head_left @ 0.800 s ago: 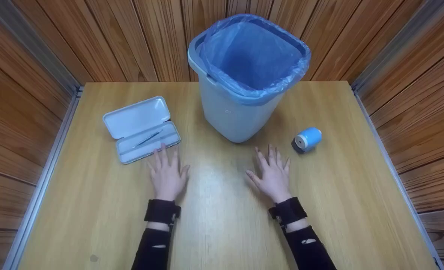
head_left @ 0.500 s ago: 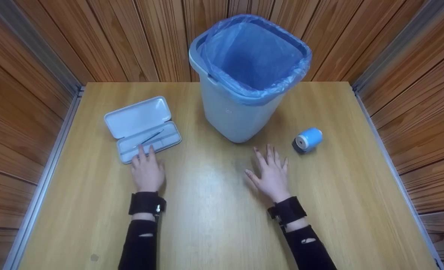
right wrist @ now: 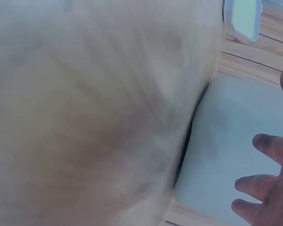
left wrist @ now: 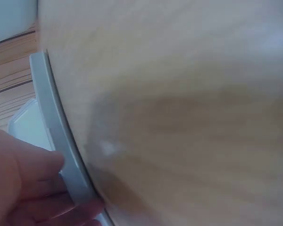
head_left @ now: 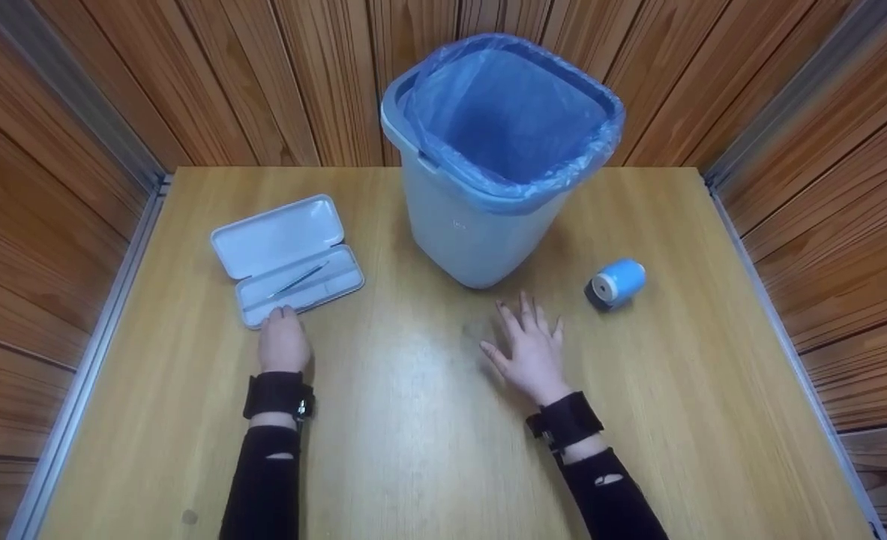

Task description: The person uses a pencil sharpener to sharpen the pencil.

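A pale, hinged pencil case [head_left: 301, 283] lies with its lid up at the left of the table in the head view. A slim pen [head_left: 298, 278] rests slantwise inside it. My left hand [head_left: 284, 345] grips the case's near edge; in the left wrist view the thumb [left wrist: 47, 162] lies against the rim and curled fingers [left wrist: 80, 212] meet the outer side. My right hand [head_left: 531, 358] has its fingers spread and holds nothing. It is low over the table, in front of the waste bin [head_left: 480, 232]. The right wrist view shows its fingers [right wrist: 259, 186] before the bin's wall.
A blue plastic bag [head_left: 518, 112] lines the tall bin at the back middle. To the right, a blue cylinder [head_left: 624, 277] with a white holed end lies by something dark [head_left: 599, 298]. Wooden panels [head_left: 863, 225] enclose the table [head_left: 413, 450] at the back and sides.
My left hand has gone left along the pencil case's near edge, and its fingers have curled onto it. The right hand has shifted slightly left, still spread.
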`<state>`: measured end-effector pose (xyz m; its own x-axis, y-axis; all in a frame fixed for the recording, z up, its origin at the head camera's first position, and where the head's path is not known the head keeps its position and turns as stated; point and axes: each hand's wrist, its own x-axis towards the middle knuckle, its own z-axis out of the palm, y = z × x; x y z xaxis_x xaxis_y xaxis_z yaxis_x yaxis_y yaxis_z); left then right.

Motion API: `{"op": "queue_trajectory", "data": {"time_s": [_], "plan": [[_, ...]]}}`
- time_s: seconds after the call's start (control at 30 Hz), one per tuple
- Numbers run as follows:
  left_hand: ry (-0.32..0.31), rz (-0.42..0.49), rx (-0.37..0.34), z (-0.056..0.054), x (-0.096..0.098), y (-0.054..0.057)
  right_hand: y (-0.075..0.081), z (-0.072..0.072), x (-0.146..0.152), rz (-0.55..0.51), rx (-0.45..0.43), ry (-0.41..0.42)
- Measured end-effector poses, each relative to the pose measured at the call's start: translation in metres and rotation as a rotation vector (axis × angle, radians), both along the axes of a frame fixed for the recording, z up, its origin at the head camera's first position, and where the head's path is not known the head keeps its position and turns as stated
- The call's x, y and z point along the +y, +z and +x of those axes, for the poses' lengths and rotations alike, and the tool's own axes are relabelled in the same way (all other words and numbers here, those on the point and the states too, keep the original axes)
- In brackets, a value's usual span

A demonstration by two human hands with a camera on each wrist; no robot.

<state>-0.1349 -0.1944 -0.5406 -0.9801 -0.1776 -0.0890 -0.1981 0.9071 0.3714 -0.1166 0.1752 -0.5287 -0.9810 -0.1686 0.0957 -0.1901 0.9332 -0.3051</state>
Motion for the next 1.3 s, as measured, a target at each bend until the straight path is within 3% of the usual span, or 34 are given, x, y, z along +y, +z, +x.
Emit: {"op": "queue_trajectory", "data": {"time_s": [0.33,0.53,0.7,0.93,1.3], "plan": [[-0.001,-0.029,-0.010,-0.009,-0.003,0.011,0.011,-0.009,-0.034,0.015,0.010,0.059],[-0.004,-0.026,-0.004,-0.009,-0.008,0.013,0.013,-0.018,-0.067,0.005,0.045,0.142],[-0.004,-0.001,0.023,-0.003,-0.008,0.013,0.014,-0.026,-0.097,-0.007,0.064,0.223],[-0.100,-0.057,0.077,0.010,-0.003,0.011,0.011,-0.030,-0.131,0.075,0.062,0.324],[-0.215,-0.109,0.209,0.031,0.019,0.006,-0.004,-0.024,-0.146,0.109,0.045,0.401]]}}
